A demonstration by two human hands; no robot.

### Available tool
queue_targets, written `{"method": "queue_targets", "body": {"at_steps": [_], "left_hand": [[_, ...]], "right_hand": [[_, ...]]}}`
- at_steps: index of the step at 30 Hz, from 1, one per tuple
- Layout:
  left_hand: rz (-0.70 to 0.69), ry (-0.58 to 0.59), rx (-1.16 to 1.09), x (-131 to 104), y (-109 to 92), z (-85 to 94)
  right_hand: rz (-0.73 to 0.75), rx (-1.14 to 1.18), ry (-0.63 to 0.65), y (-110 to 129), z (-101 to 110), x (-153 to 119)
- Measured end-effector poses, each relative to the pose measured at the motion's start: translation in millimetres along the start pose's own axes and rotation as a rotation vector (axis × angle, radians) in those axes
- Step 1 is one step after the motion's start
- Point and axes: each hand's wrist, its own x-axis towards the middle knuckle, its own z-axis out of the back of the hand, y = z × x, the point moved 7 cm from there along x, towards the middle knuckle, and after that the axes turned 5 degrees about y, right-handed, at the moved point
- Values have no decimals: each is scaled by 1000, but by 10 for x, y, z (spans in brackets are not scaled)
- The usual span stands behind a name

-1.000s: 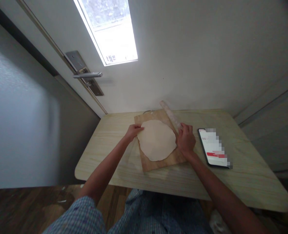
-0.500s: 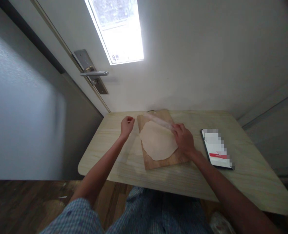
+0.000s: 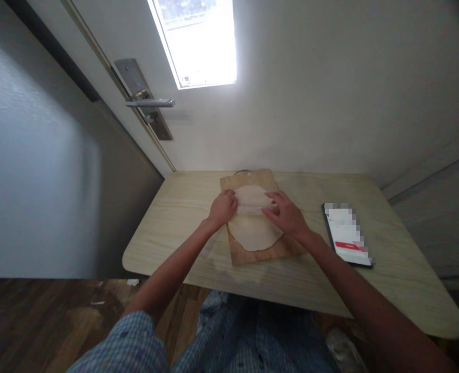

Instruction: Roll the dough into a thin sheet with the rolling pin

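Pale rolling pin (image 3: 248, 209) across dough (image 3: 255, 234), between left hand (image 3: 222, 207) and right hand (image 3: 287, 215) fingers.

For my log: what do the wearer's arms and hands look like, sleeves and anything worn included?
The left hand and right hand look bare, with no glove, ring or watch visible. The left sleeve, in a small blue-and-white check, ends near the elbow; the right forearm is bare to the picture's edge, so no right sleeve shows.

The pale table (image 3: 175, 223) carries a wooden board (image 3: 248, 257) under the left hand (image 3: 224, 206) and right hand (image 3: 287, 215). A phone (image 3: 344, 232) lies to the right hand's right.
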Motion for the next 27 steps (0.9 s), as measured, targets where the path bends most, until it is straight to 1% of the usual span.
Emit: {"method": "queue_targets", "body": {"at_steps": [2,4,7,10,12,14,19,22,27], "left_hand": [[19,20,-11,53,11,-1],[37,48,3,116,32,8],[111,68,67,183,120,19],[237,126,106,192,246,-30],[289,147,121,185,286,-55],[318,139,129,183,290,-52],[450,171,36,151,336,-53],[512,139,2,86,371,-36],[555,67,-13,-49,380,-36]], "right_hand": [[-142,-47,-60,-56,41,83],[-237,-149,-64,-90,17,162],[-298,-292,-13,-123,-75,239],[-317,-356,27,-141,-130,250],[-326,-368,61,-138,-144,237],[-356,-363,102,-140,-145,220],[-515,-300,211,-201,-135,173],[-563,-243,247,-229,-133,155],[-580,-219,264,-287,-137,138]]}}
